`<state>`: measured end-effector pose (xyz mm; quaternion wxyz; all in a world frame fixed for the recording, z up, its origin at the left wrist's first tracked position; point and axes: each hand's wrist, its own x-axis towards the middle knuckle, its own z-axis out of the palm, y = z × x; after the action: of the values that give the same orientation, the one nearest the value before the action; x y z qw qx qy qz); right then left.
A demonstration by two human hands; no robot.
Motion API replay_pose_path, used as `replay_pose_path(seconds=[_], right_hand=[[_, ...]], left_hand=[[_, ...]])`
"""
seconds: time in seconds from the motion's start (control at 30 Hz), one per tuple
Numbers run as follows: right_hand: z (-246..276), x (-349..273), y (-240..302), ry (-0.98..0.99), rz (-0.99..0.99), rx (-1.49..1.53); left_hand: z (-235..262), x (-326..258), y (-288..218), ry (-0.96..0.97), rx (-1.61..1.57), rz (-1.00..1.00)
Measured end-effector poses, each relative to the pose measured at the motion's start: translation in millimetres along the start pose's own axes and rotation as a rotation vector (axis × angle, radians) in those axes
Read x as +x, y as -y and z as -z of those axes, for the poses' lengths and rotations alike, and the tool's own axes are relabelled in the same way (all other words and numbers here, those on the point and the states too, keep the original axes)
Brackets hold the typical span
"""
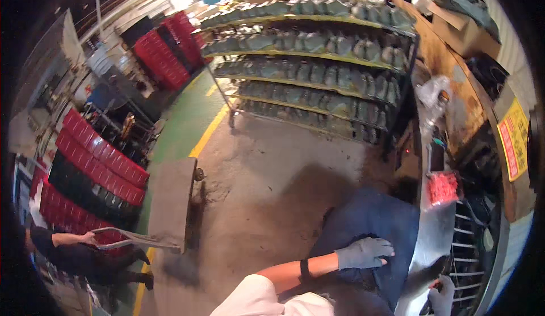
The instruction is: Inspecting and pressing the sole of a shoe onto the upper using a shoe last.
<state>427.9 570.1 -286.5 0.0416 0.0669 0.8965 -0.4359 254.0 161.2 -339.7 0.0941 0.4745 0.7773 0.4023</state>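
My left hand (366,253), in a grey glove with bare fingertips, lies over the dark blue cloth (363,214) across my lap. Its fingers are loosely stretched out and hold nothing that I can see. Low on the right, my right hand (441,296), gloved the same way, closes on the near end of a dark, blurred, shoe-shaped thing (426,276). That thing is over the metal bench edge (434,231). Part of my right hand is cut off by the picture's lower rim.
Ahead stands a wheeled rack (309,52) with several shelves of grey-green shoes. A pink bundle in clear plastic (443,188) lies on the bench beside metal bars (465,259). On the left, another person's hand (88,237) grips a flat cart's handle (133,239), near red crates (102,151).
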Motion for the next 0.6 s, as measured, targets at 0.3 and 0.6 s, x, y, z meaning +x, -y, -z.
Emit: replay_pose_path(seconds=[0.3, 0.6], right_hand=[[-17, 82, 143, 0.259, -0.227, 1.104], [-133, 187, 228, 0.554, 0.214, 0.274]], left_hand=[[36, 19, -62, -0.346, 0.209, -0.271], [111, -103, -52, -0.724, -0.426, 0.491]])
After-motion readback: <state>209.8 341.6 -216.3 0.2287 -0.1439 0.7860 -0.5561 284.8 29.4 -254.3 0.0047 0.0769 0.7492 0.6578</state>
